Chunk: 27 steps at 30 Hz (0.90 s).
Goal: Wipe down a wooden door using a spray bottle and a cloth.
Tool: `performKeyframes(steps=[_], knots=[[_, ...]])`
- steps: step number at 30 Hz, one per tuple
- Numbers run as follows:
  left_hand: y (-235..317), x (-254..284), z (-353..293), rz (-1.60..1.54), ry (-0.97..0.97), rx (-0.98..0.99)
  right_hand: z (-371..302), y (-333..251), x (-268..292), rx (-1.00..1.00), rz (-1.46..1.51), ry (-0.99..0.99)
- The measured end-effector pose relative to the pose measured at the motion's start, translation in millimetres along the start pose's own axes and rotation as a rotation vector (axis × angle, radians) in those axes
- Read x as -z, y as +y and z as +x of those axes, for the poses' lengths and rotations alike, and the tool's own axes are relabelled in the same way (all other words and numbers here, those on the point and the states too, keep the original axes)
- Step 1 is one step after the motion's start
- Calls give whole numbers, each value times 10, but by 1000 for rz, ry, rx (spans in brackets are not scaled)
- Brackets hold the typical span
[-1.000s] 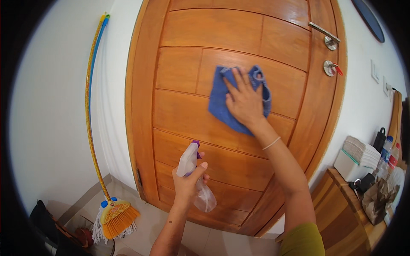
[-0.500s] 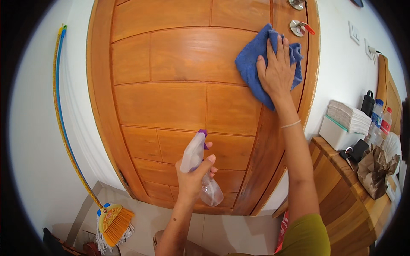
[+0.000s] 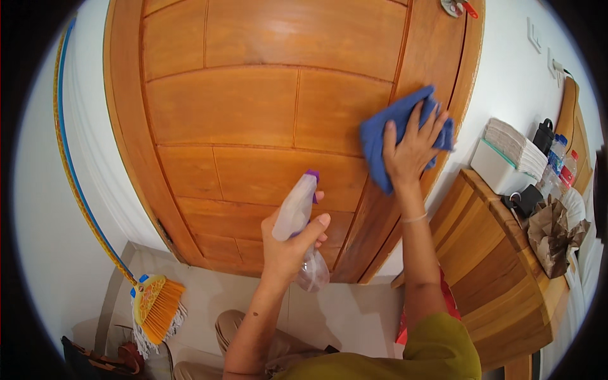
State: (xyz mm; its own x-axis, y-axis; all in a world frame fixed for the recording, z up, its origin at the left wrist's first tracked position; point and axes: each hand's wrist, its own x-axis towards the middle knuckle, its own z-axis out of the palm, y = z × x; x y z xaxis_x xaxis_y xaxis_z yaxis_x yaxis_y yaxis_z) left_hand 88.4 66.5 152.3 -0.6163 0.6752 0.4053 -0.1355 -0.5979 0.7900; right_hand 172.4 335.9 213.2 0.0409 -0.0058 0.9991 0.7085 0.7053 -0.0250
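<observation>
Nearest us, the left grip (image 3: 294,244) is curled round the neck of a clear spray bottle (image 3: 312,273) held in front of the door; we take it that this hold keeps the purple trigger (image 3: 315,198) within a finger's reach. Most of the wrapping fingers are hidden from us, so we cannot tell whether one presses, and the liquid level is hard to make out.

Beyond it, the right grip (image 3: 410,149) lies splayed over a blue cloth (image 3: 379,139) at the right side of the wooden door (image 3: 221,111). Spread fingers, we judge, flatten more fabric than a fist would. The cloth's edge is blurred and its underside out of sight, so we cannot count the folds beneath.

To the right, the tabletop (image 3: 558,296) carries a white box (image 3: 497,168) topped with stacked paper napkins (image 3: 516,147), perhaps to keep them tidy, and a crumpled brown bag (image 3: 552,244). Plastic bottles (image 3: 557,155) stand behind, overlapping one another. A red object (image 3: 401,330) is partly covered by the right arm.

At the left, a broom (image 3: 163,313) stands bristles down, its pole against the wall, presumably so it stays upright; white mop strands (image 3: 144,339) show only partly behind it. Farthest up, the lock (image 3: 452,7) is cut by the upper edge.
</observation>
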Motion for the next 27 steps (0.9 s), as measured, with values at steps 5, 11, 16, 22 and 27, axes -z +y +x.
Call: performKeyframes(steps=[5, 11, 16, 22, 27], knots=[[-25, 131, 31, 39, 27, 15, 888, 137, -208, -94, -2, 87], [-331, 38, 165, 15, -19, 57, 1125, 288, -252, -101, -7, 115], [-562, 40, 243, -46, -34, 148, 435, 192, -99, -80, -20, 48], [-656, -41, 195, -56, -29, 183, -455, 201, 19, -112, -19, -44], [-588, -56, 31, -48, -24, 172, -1180, 225, 82, -175, 38, -140]])
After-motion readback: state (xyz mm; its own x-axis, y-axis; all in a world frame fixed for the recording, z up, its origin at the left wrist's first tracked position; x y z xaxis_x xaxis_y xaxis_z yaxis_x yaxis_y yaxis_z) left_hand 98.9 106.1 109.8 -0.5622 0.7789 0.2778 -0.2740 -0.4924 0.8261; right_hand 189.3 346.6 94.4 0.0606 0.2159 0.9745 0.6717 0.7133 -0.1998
